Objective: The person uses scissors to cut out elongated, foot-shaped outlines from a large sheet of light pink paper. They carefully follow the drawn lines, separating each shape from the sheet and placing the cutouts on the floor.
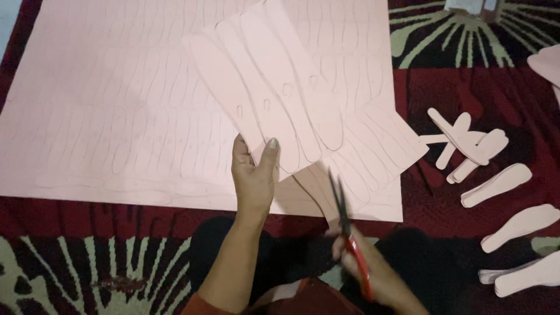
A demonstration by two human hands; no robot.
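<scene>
Left hand [252, 175] lifts a pink paper strip [274, 87] with four long outlined shapes, thumb on top and fingers under, pinching its near end. Strip tilts up over the big pink sheet [93, 105], which lies flat on the patterned carpet [70, 262] and covers most of its far-left part. Right hand [364, 265] is wrapped around red-handled scissors [347, 227], fingers curled through the handles, blades slightly parted and pointing away at the sheet's near edge, just right of the strip. Cut-out pink pieces [496, 184] lie scattered along the carpet's right edge, some stacked, well apart from both hands.
</scene>
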